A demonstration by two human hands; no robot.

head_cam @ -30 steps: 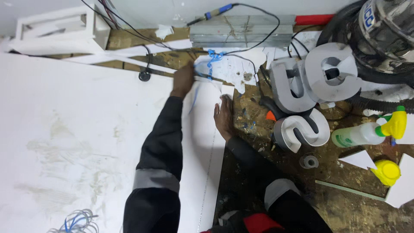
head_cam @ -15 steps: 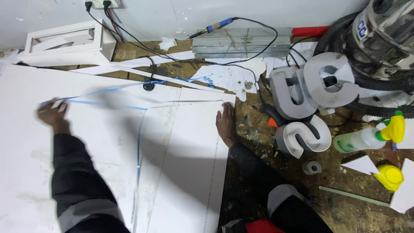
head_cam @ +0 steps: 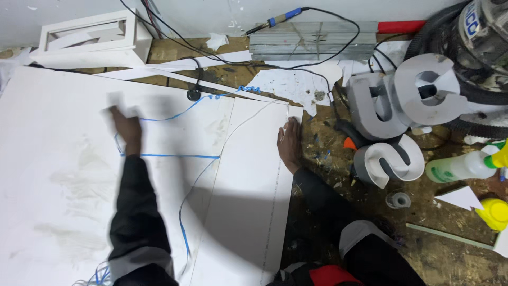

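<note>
Pressing right hand (head_cam: 290, 145) flat on white board (head_cam: 63, 180), wooden floor (head_cam: 439, 254) beneath.

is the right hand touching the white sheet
Touching. In the head view the right hand lies flat on the right edge of the white sheet, with no gap visible between palm and sheet.

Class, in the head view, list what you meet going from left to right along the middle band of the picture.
Large white sheet → left hand → thin blue strip → right hand → grey curved sign letter lying flat → white spray bottle with green label → yellow cap.
</note>
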